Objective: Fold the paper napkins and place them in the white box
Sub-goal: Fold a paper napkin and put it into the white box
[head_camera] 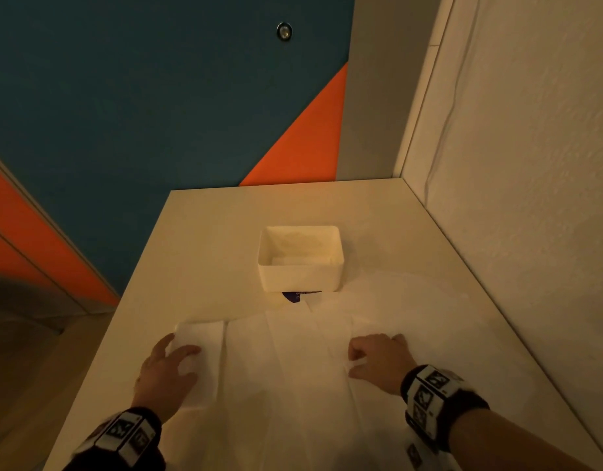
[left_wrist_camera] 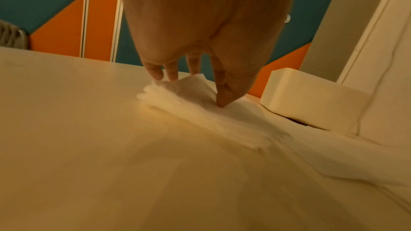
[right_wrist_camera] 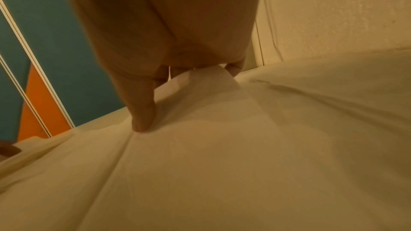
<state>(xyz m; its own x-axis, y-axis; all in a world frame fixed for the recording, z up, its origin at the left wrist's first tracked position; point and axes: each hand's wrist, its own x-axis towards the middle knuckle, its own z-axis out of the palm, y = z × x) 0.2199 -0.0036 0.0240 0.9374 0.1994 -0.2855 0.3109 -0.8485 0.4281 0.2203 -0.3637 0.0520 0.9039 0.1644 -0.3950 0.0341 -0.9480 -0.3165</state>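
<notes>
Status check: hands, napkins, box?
Left hand pinching folded napkin. Right hand gripping spread napkin edge. White box beyond, napkin inside. Path clear.

I see a white box [head_camera: 300, 266], white napkins [head_camera: 293, 351], a cream table [head_camera: 208, 232] and a teal-and-orange wall [head_camera: 157, 96].

Head: high above the table's near edge, facing forward and down toward the white box [head_camera: 300, 263].
Left wrist: low, close to the table, facing the box [left_wrist_camera: 311, 97] from its left.
Right wrist: low, blurred, apparently facing leftward.
Shared: box, head and left-wrist.
</notes>
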